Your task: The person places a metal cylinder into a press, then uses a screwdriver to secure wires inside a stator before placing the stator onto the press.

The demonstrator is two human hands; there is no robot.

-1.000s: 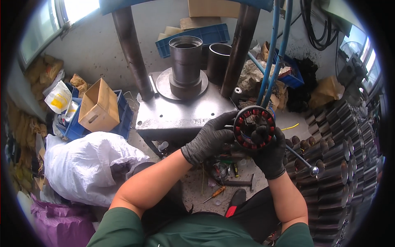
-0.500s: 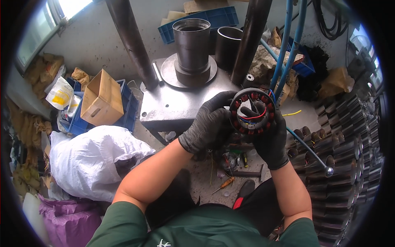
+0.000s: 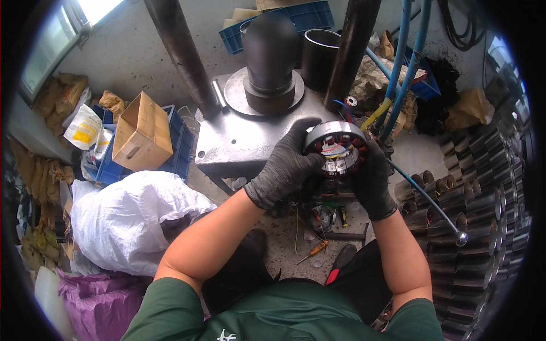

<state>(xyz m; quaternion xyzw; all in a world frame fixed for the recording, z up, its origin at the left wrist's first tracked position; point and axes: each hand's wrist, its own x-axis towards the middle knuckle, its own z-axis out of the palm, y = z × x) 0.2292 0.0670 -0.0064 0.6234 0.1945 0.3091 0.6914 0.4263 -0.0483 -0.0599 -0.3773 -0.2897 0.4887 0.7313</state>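
Observation:
Between my two gloved hands is a ring-shaped motor stator [image 3: 336, 129], with a bright metal outer rim, dark red windings inside and coloured wires across its middle. It is tilted, so the rim's outer side shows at the top. My left hand [image 3: 288, 166], in a dark grey knit glove, grips its left side with the thumb at the lower front. My right hand [image 3: 372, 184] is closed round the right side; some of its fingers are hidden behind the ring. Past the hands stands a metal press table [image 3: 227, 145] bearing a dark cylinder [image 3: 272, 62].
Two thick posts [image 3: 181, 54] rise from the press table. Blue hoses [image 3: 405, 62] and a ball-ended lever [image 3: 461, 237] are at the right, beside stacked metal cylinders [image 3: 449, 227]. A screwdriver [image 3: 316, 249] lies on the floor. White sacking [image 3: 133, 221] and a cardboard box [image 3: 142, 136] are at left.
The stator has tilted from facing me to showing its bright outer rim, and has shifted slightly left. Both hands have turned with it and keep hold.

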